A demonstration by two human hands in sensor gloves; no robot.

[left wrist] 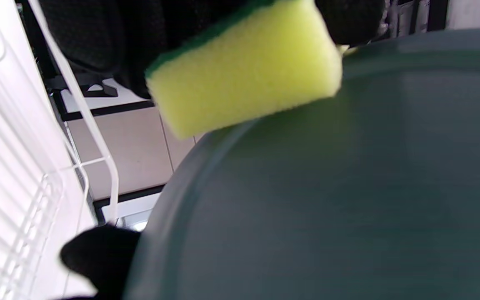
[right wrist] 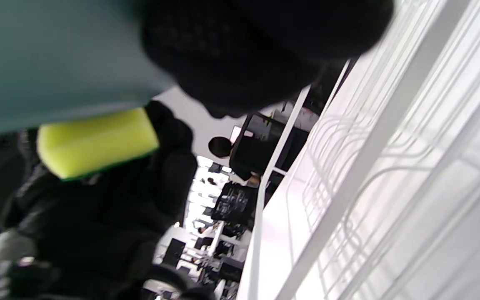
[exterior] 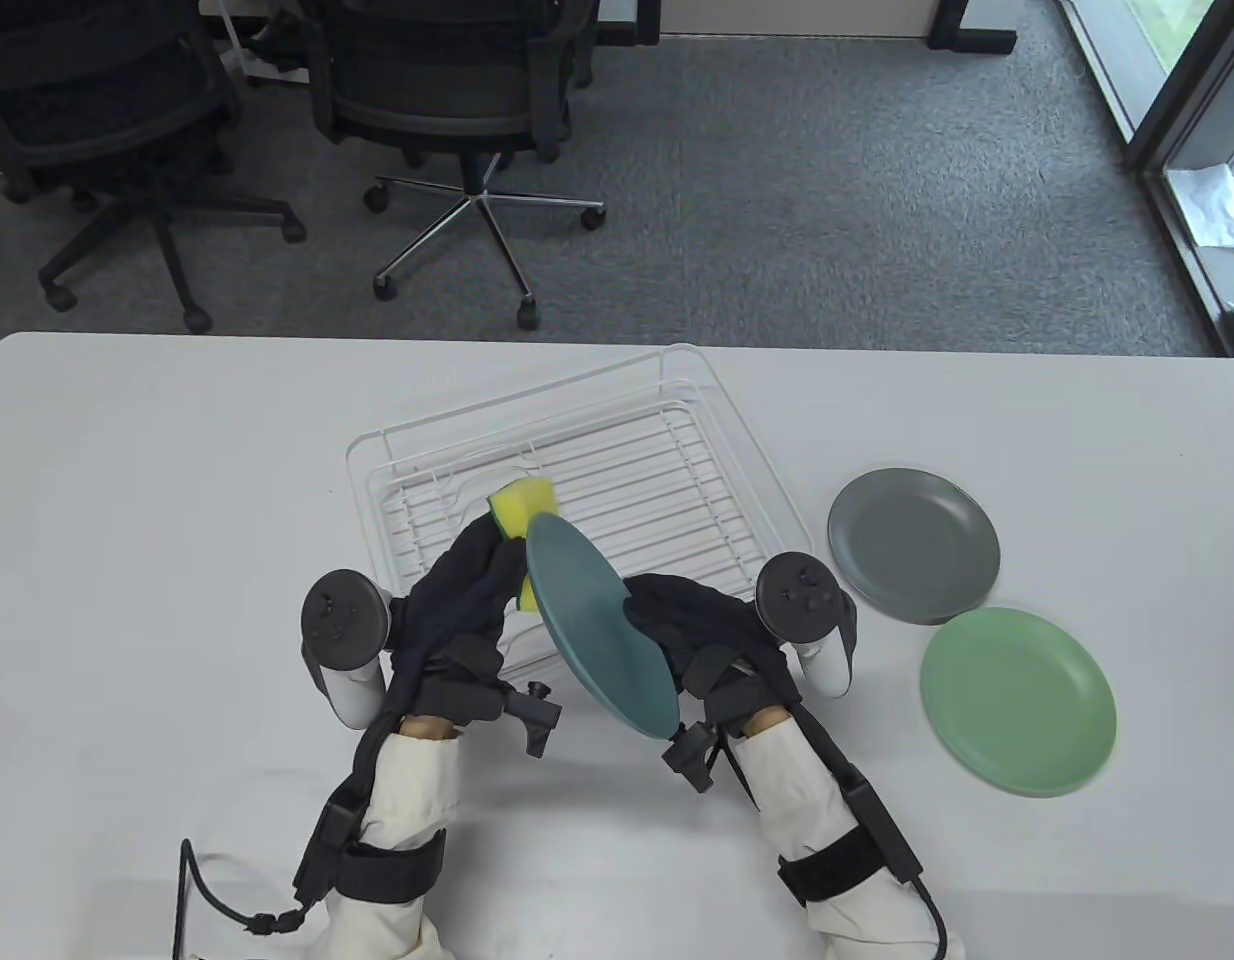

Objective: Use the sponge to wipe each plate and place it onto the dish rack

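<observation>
Two hands work above the dish rack [exterior: 577,480]: your left hand [exterior: 457,600] grips the sponge [exterior: 522,503] against the teal plate's [exterior: 602,640] upper edge, your right hand [exterior: 697,625] clasps its far side.

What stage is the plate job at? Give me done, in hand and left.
Done: nothing racked; the dish rack holds no plate. In hand: the right hand holds the dark teal plate tilted above the rack's near edge, while the left hand presses the yellow sponge against its far rim. Left: the grey plate and light green plate lie flat on the table.
</observation>
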